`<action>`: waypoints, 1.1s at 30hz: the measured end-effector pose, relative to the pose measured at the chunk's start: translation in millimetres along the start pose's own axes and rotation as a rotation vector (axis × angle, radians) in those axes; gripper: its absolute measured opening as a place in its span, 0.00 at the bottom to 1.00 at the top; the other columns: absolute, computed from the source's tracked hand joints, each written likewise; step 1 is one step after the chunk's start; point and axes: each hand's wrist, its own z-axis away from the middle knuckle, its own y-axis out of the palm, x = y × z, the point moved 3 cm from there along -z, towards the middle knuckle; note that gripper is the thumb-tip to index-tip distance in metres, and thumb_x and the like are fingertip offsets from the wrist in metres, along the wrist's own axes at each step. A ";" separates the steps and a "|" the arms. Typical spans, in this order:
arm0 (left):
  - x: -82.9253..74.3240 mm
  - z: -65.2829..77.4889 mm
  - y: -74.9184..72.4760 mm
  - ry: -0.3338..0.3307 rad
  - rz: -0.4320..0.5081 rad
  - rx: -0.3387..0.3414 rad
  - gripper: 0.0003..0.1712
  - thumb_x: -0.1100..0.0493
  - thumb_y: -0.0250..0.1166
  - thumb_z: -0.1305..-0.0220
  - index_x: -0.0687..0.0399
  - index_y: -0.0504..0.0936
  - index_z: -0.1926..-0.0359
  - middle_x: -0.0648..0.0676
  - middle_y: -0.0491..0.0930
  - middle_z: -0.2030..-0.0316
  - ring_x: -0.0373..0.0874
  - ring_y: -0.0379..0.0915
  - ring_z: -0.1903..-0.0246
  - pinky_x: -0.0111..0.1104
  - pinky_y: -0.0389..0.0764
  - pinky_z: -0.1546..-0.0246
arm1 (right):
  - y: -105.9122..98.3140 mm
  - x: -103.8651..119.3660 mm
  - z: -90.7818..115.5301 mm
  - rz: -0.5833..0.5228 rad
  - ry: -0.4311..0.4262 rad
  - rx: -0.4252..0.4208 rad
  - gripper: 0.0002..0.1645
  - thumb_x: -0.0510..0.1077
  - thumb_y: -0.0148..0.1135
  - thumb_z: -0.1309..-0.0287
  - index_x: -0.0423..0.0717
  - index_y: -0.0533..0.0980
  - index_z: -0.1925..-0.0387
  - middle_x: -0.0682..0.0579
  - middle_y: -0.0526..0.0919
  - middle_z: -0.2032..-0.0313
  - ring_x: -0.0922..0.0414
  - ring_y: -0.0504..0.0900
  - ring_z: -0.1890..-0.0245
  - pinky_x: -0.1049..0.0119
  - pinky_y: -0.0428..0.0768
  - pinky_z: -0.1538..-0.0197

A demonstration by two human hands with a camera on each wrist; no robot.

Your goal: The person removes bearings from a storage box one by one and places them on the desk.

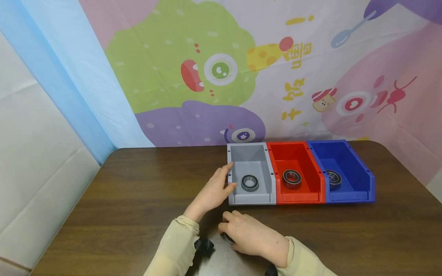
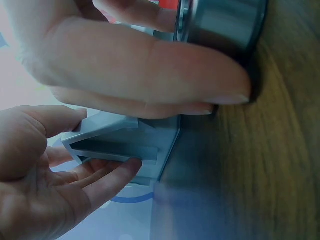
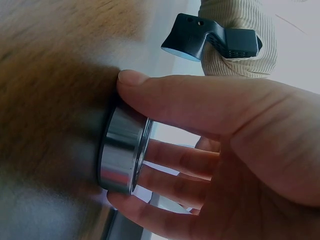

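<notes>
My right hand (image 1: 253, 234) grips a steel ball bearing (image 3: 122, 150) by its rim, thumb on one side and fingers on the other. The bearing lies flat at the tabletop, and in the head view the hand mostly covers it. My left hand (image 1: 215, 189) touches the left wall of the grey bin (image 1: 252, 199), its fingers fairly straight along the side and its thumb near the front corner. One bearing (image 1: 249, 183) lies inside the grey bin, another bearing (image 1: 292, 179) in the red bin (image 1: 300, 197), and a third bearing (image 1: 333, 179) in the blue bin (image 1: 350, 196).
The three bins stand side by side near the back of the brown wooden table (image 1: 138, 199). A printed cartoon cloth (image 1: 193, 50) hangs behind them. Black wrist devices (image 1: 204, 246) sit at the sleeves. White cloth (image 1: 38, 134) covers the left side.
</notes>
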 end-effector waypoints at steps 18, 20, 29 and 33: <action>2.2 -1.1 1.8 -0.014 0.002 -0.001 0.36 0.57 0.57 0.37 0.56 0.53 0.32 0.62 0.65 0.43 0.51 0.66 0.48 0.44 0.68 0.47 | -0.7 -0.4 0.4 0.024 -0.013 -0.024 0.20 0.43 0.74 0.65 0.54 0.79 0.63 0.56 0.73 0.65 0.59 0.72 0.66 0.68 0.73 0.66; 2.4 -1.0 1.8 -0.018 0.003 0.004 0.36 0.57 0.56 0.37 0.56 0.52 0.31 0.62 0.63 0.40 0.51 0.64 0.44 0.44 0.67 0.45 | -0.6 -0.3 0.4 0.022 -0.014 -0.026 0.20 0.42 0.73 0.65 0.54 0.79 0.64 0.56 0.73 0.65 0.59 0.72 0.67 0.68 0.73 0.67; 2.3 -1.6 1.5 -0.026 0.008 0.018 0.36 0.56 0.56 0.36 0.56 0.51 0.31 0.62 0.58 0.36 0.53 0.58 0.39 0.46 0.63 0.42 | 0.6 -2.0 -0.4 0.009 -0.001 -0.012 0.19 0.40 0.72 0.64 0.55 0.79 0.64 0.57 0.72 0.66 0.60 0.72 0.67 0.68 0.73 0.67; 2.5 -0.8 1.9 -0.028 0.011 0.019 0.36 0.56 0.56 0.36 0.55 0.51 0.31 0.62 0.59 0.37 0.52 0.60 0.40 0.45 0.64 0.43 | 1.6 -1.7 -0.7 -0.003 0.002 0.000 0.19 0.40 0.72 0.63 0.55 0.79 0.64 0.57 0.72 0.66 0.60 0.72 0.67 0.68 0.73 0.67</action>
